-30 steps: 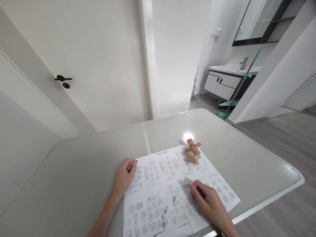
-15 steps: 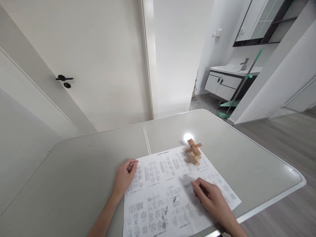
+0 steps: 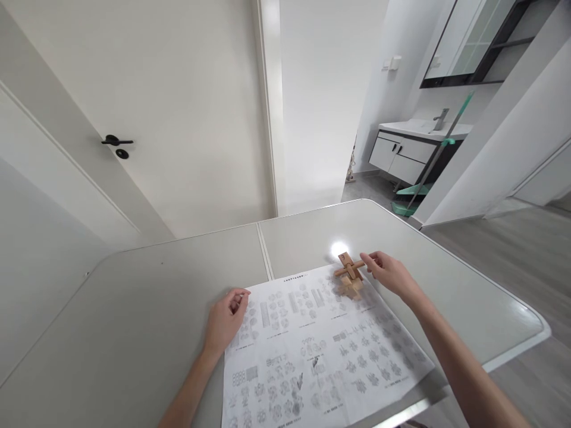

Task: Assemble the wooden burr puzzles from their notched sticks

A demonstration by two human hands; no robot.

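Observation:
My left hand (image 3: 226,318) rests with loosely curled fingers on the left edge of a large printed sheet (image 3: 285,333); nothing shows in it. My right hand (image 3: 387,274) reaches to the sheet's far right corner. Its thumb and fingertips are pinched at the right end of a bar on a wooden interlocking puzzle (image 3: 350,267). This puzzle is made of crossed light-brown pieces, with a dark mark on one flat piece. Its lower, paler part looks slightly blurred. Rows of small grey diagrams cover the paper.
The grey table (image 3: 134,315) has a seam, a pale rim and a bright light reflection beyond the puzzle. Behind it stands a white door (image 3: 191,119) with a black handle (image 3: 116,141). At the right are a washbasin cabinet (image 3: 401,156) and a green dustpan (image 3: 404,207).
My right hand has moved up and away from me, from above the sheet's lower right to the puzzle's bar end. My left hand stays in place.

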